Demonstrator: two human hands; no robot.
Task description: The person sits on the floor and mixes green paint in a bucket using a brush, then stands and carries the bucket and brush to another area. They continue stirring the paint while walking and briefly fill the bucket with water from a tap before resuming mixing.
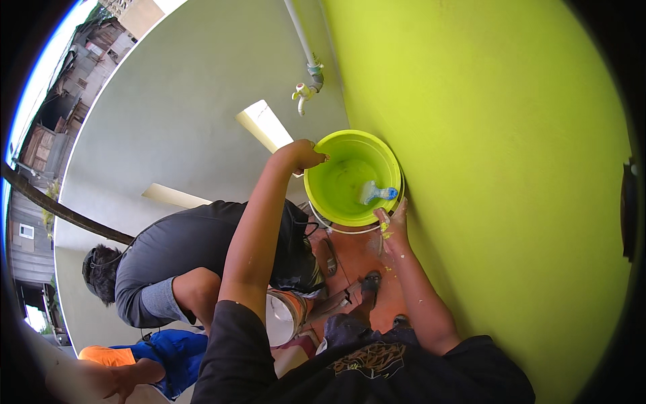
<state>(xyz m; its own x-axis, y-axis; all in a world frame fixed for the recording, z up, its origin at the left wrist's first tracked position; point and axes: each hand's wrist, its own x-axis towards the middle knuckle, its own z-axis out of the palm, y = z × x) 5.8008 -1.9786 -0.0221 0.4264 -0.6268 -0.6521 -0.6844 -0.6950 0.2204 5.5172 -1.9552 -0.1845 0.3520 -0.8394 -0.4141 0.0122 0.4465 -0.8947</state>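
My left hand (306,155) grips the upper left rim of a lime-green bucket (336,182), and my right hand (392,219), spotted with yellow-green paint, holds it at the lower right side. Inside the bucket lies a paintbrush (383,193) with a blue handle and pale bristles, near the right wall of the bucket. A pale handle (340,230) hangs below the rim. The bucket is beside a lime-green wall (498,168), over a red tiled floor (353,252).
A bent-over co-worker (182,249) in dark grey is at my left; another person (161,363) is at lower left, beside a white bucket (281,316). A pipe with a tap (301,94) runs down the grey wall (161,114). A dark curved bar (67,209) crosses the left side.
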